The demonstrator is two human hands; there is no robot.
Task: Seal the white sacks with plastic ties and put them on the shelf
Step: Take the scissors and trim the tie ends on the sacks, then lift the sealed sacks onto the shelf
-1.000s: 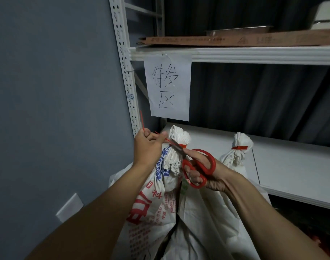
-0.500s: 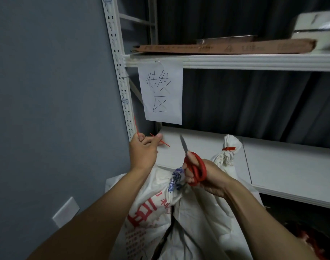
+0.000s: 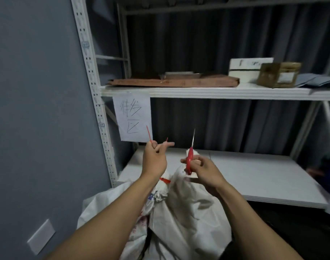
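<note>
Two white sacks stand below my arms in front of the shelf. The left sack (image 3: pixel 108 209) has printed lettering and a red plastic tie (image 3: pixel 165 180) around its bunched neck. The right sack (image 3: pixel 190 214) rises behind my right hand, its neck mostly hidden. My left hand (image 3: pixel 154 158) is raised above the sacks and pinches thin red cut-off tie strips (image 3: pixel 148 133). My right hand (image 3: pixel 202 168) grips red-handled scissors (image 3: pixel 189 160), blades closed and pointing up. The lower white shelf board (image 3: pixel 254 177) lies just beyond.
A handwritten paper sign (image 3: pixel 132 117) hangs from the upper shelf (image 3: pixel 216 91), which carries flat cardboard (image 3: pixel 171 82), a white box (image 3: pixel 248 69) and a brown box (image 3: pixel 278 74). A perforated white upright (image 3: pixel 92 87) stands left against the grey wall. Dark curtain behind.
Both hands lifted away from the left sack's neck after the scissors cut the tie's tail. The left hand now holds the cut strips higher; the view tilted upward.
</note>
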